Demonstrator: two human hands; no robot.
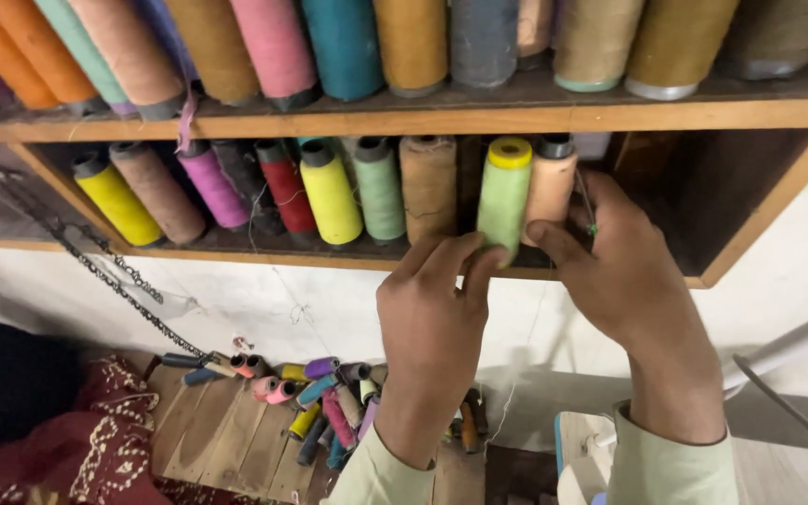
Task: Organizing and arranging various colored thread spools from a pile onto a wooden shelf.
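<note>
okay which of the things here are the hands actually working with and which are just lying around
In hand:
- light green thread cone, pinched by the left hand
- peach thread cone, touched by the right hand

Lying about:
- other cones on the lower shelf, such as the yellow cone
- small spools heaped on the wooden boards below
- chain
- red patterned cloth

two hands (432,327), two wooden shelves (516,117), ten thread cones (329,192) on the lower one.
</note>
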